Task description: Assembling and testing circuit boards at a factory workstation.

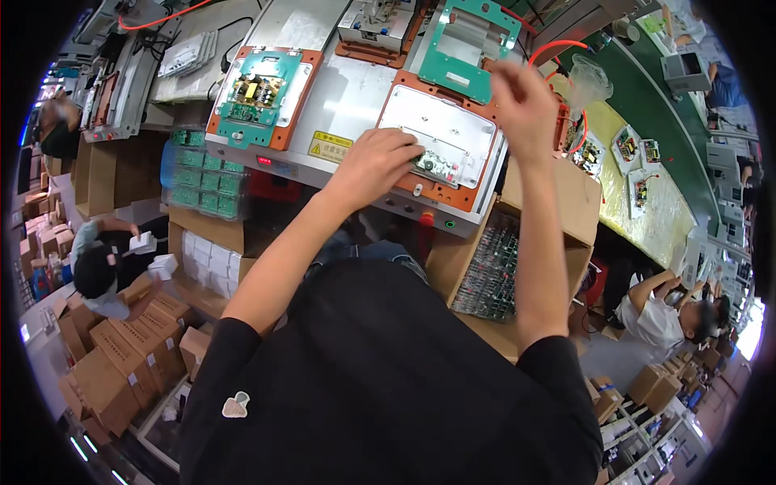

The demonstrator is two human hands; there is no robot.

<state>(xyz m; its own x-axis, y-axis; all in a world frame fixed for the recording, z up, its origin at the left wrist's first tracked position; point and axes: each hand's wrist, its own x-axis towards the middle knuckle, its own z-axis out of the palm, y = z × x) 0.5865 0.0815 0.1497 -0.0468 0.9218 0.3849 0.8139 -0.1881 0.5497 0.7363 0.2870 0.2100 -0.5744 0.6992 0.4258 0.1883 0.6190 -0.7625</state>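
My left hand (376, 166) is over the left part of a white plastic housing (444, 121) that lies in an orange-brown fixture (465, 198). Its bent fingers are closed at the edge of a small circuit board (439, 164) at the housing's near side; the fingertips are partly hidden. My right hand (524, 105) is raised over the far right corner of the fixture, beside a hinged green plate (469, 48) that stands up behind it. Its fingers are curled and smeared by motion, so whether they hold anything is unclear.
On the left a second fixture (303, 89) carries a green plate and a board (255, 90). Green boards in trays (206, 179) stand below it. A carton of boards (489, 267) is near my right forearm. Red air hoses (558, 42) run at the far right. Co-workers sit on both sides.
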